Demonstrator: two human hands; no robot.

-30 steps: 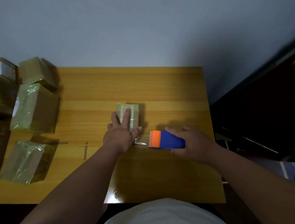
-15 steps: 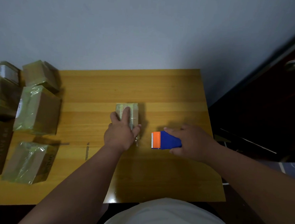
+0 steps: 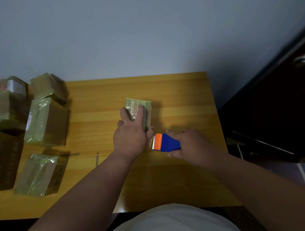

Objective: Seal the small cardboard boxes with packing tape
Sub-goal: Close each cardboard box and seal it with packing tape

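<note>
A small cardboard box [image 3: 139, 110] sits at the middle of the wooden worktop [image 3: 173, 100]. The left hand [image 3: 130, 135] rests on it, fingers [image 3: 139, 114] laid straight along its taped top, thumb at the near right corner. Just beside it, the right hand [image 3: 189, 143] grips a blue and orange tape dispenser [image 3: 165, 142], fingers curled round it. Several taped boxes [image 3: 45, 121] are grouped at the left edge.
</note>
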